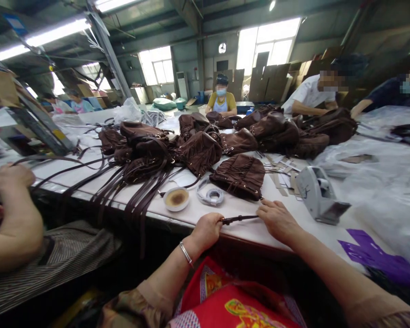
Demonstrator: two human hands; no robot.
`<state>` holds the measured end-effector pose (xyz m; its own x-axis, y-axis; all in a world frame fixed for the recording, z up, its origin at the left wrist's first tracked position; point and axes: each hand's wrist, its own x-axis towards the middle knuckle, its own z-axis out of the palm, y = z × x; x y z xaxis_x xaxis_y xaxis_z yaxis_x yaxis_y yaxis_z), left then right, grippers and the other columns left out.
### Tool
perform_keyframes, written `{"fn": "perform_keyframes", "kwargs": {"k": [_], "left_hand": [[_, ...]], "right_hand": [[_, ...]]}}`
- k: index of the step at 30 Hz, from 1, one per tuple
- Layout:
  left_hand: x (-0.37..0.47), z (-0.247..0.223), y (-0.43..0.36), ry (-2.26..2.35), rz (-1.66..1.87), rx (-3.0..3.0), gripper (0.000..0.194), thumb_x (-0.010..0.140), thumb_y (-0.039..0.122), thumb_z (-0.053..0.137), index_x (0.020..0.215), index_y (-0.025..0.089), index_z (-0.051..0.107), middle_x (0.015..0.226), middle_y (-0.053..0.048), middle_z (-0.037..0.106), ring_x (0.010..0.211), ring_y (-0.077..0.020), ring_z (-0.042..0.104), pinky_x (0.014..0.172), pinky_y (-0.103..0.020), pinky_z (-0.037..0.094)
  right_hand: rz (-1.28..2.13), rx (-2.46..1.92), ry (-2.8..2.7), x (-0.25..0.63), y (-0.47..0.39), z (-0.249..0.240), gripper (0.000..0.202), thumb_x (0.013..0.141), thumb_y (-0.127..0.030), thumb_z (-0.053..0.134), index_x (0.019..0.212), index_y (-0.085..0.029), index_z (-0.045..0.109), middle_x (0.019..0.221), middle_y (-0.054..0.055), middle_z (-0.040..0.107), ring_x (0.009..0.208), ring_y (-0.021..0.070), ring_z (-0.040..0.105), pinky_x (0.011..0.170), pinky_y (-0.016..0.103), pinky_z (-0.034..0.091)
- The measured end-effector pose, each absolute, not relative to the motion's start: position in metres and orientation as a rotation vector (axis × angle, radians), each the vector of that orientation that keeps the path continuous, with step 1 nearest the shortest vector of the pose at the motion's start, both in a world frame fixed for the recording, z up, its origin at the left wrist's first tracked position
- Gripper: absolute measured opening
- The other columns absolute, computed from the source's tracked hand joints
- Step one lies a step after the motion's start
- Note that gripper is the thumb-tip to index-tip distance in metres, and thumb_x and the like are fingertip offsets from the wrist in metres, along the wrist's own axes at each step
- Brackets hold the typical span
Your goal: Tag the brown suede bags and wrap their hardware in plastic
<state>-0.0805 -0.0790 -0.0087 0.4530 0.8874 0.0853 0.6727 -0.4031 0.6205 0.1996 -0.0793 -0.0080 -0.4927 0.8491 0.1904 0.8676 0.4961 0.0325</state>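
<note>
Strap (pixel 251 217), narrow and dark brown, spans the lower middle of the frame in the head view, drawn nearly straight between our two hands above the near edge of the white counter (pixel 235 207). The fingers of our left hand (pixel 208 230) are closed around one end, where a glint of gold-toned metal shows; those of our right hand (pixel 278 221) pinch the other end, just below the brown fringed bag (pixel 241 176). Whether strap and bag are joined we cannot tell, since our right fingers hide that spot.

We judge the strap light and pliable, somewhat stiffer at the small keeper loops (pixel 239 219), and not very slippery. It should bear a firm pull, and we would hold it flat between thumb and fingers near each end, leaving the loops free. The bag looks soft and floppy, so we would take it by its body, not its loose fringe.

Left of centre, a white dish (pixel 176 209) of brown matter stands near the edge, and its contents might stain the strap. The grey tape dispenser (pixel 316 196) at right looks heavier and rigid.
</note>
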Motion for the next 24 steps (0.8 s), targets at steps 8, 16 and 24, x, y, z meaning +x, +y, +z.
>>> {"fn": "perform_keyframes", "kwargs": {"k": [8,16,24], "left_hand": [[-0.074,-0.021,-0.076,1.292,0.540,2.481,0.019,0.092,0.019,0.051,0.091,0.017,0.069,0.085,-0.007,0.069,0.082,-0.0189,0.061,0.076,-0.028,0.048],[-0.074,-0.042,-0.077,1.430,0.655,2.511,0.017,0.091,0.033,0.059,0.086,0.022,0.071,0.080,-0.005,0.066,0.079,-0.0182,0.060,0.074,-0.029,0.049],[-0.167,0.024,-0.060,2.183,0.802,2.484,0.041,0.090,0.047,0.055,0.115,0.018,0.069,0.143,-0.018,0.048,0.140,-0.0391,0.029,0.112,-0.057,0.028]], "right_hand": [[0.313,-1.212,-2.339,0.118,-0.087,-0.031,0.022,0.094,-0.026,0.051,0.108,-0.019,0.067,0.098,0.009,0.070,0.090,0.0233,0.063,0.081,0.037,0.049],[0.343,-1.055,-2.377,0.128,-0.076,-0.060,0.019,0.096,-0.028,0.051,0.100,-0.023,0.069,0.093,0.008,0.067,0.085,0.0226,0.062,0.077,0.036,0.050],[0.154,-1.310,-2.173,0.156,-0.078,-0.059,0.018,0.097,-0.023,0.048,0.095,-0.020,0.066,0.089,0.008,0.065,0.085,0.0217,0.059,0.078,0.035,0.046]]}}
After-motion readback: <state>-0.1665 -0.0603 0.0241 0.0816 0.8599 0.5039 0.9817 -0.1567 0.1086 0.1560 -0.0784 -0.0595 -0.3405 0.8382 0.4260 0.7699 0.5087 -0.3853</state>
